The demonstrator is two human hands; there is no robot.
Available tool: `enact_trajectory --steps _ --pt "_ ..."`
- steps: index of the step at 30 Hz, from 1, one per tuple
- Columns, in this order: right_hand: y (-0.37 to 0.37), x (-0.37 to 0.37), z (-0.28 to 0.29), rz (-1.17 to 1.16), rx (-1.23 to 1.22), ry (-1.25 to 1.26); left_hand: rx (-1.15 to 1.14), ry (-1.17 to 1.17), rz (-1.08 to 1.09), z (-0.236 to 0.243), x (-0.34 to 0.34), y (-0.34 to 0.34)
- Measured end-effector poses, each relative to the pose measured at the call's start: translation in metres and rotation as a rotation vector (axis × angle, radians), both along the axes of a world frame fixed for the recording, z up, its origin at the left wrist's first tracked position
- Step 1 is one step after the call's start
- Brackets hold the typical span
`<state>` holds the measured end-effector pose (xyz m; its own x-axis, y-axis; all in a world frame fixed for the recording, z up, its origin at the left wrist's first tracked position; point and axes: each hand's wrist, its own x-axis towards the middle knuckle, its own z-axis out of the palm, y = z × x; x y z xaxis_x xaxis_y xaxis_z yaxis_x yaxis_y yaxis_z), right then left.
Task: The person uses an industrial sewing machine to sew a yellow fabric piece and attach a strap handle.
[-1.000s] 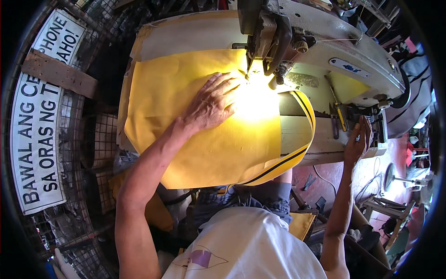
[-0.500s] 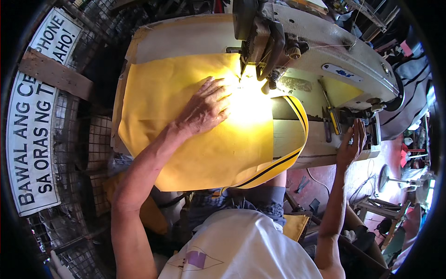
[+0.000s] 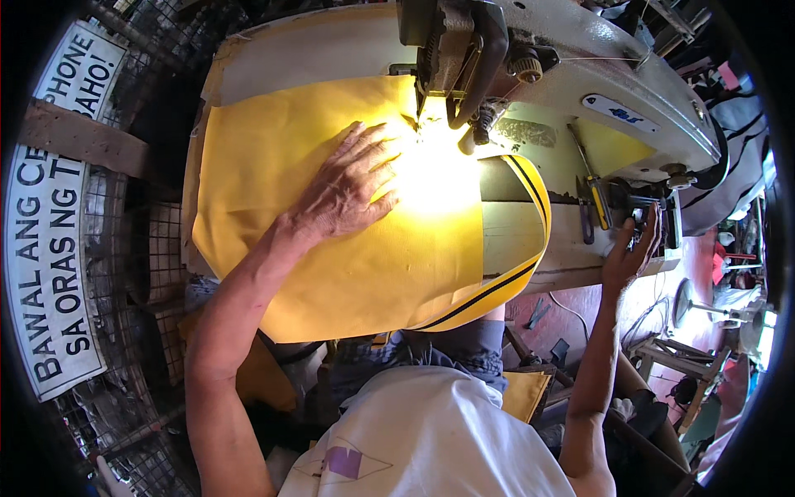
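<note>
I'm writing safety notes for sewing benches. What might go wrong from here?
The left grip rests on the yellow fabric close to the sewing machine head, so it might stray underneath. The striped strap loops out to the right and could get caught in the stitching. Bright glare washes out the fabric there, perhaps hiding a misplaced edge.

Cloth (image 3: 331,273) on table (image 3: 526,236), reaching under sewing machine (image 3: 571,62)

The left hand (image 3: 354,182) lies on the cloth. A strap (image 3: 543,203) loops out from the cloth's right side. Further right, a screwdriver (image 3: 601,209) lies on the table, and right of it is the right hand (image 3: 629,253), near the table's end. A sign (image 3: 48,273) is far left; a fan (image 3: 685,303), far right.
</note>
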<state>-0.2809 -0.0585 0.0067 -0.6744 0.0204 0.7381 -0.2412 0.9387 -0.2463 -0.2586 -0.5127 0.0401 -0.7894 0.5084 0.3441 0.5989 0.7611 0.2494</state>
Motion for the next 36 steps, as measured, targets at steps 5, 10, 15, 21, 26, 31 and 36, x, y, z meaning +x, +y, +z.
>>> enact_trajectory --steps 5,10,15,21,26,31,36 --pt "0.002 0.0 -0.004 -0.003 -0.088 -0.051 -0.015 -0.01 0.008 0.0 -0.002 -0.001" --pt "0.002 0.001 -0.003 -0.011 -0.084 -0.073 -0.011 -0.031 0.007 0.004 -0.017 -0.006" --pt "0.004 0.0 -0.002 -0.039 -0.059 -0.08 -0.045 -0.055 0.023 0.006 -0.021 -0.005" --pt "0.007 0.0 -0.005 -0.03 -0.012 -0.059 -0.049 -0.044 0.05 0.003 -0.012 0.004" --pt "0.005 0.0 -0.005 -0.023 -0.047 -0.058 -0.021 -0.07 0.062 -0.002 -0.013 0.004" --pt "0.001 -0.001 -0.001 -0.034 -0.017 -0.052 0.001 -0.044 0.044 -0.001 -0.015 0.004" --pt "0.001 -0.001 0.001 -0.005 0.079 -0.048 0.014 -0.067 0.039 0.001 -0.014 0.004"
